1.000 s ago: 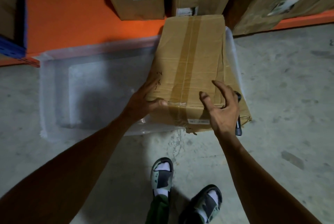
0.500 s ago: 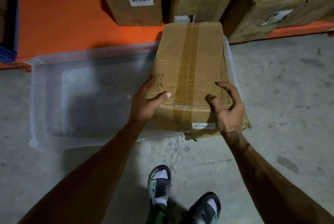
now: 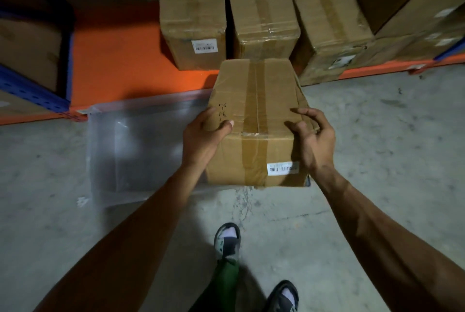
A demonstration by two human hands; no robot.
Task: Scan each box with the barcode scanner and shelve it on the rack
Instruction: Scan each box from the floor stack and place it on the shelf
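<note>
Box held over the bin, facing the orange rack.

The rack shelf [image 3: 120,60] runs across the far side, with taped cartons [image 3: 193,32] standing on it and bare orange deck to their left. A clear plastic bin [image 3: 141,150] sits on the concrete floor below. The cardboard box [image 3: 256,120] is held above the bin's right end, its long axis pointing away from the person toward the shelf, its barcode label [image 3: 283,168] on the near face. The left hand [image 3: 203,135] grips the near left corner, thumb on top. The right hand [image 3: 314,135] clasps the near right edge with curled fingers. Neither is nearer the shelf. The scanner is not visible. The open deck lies ahead and left, so the shelving move likely goes that way.
</note>
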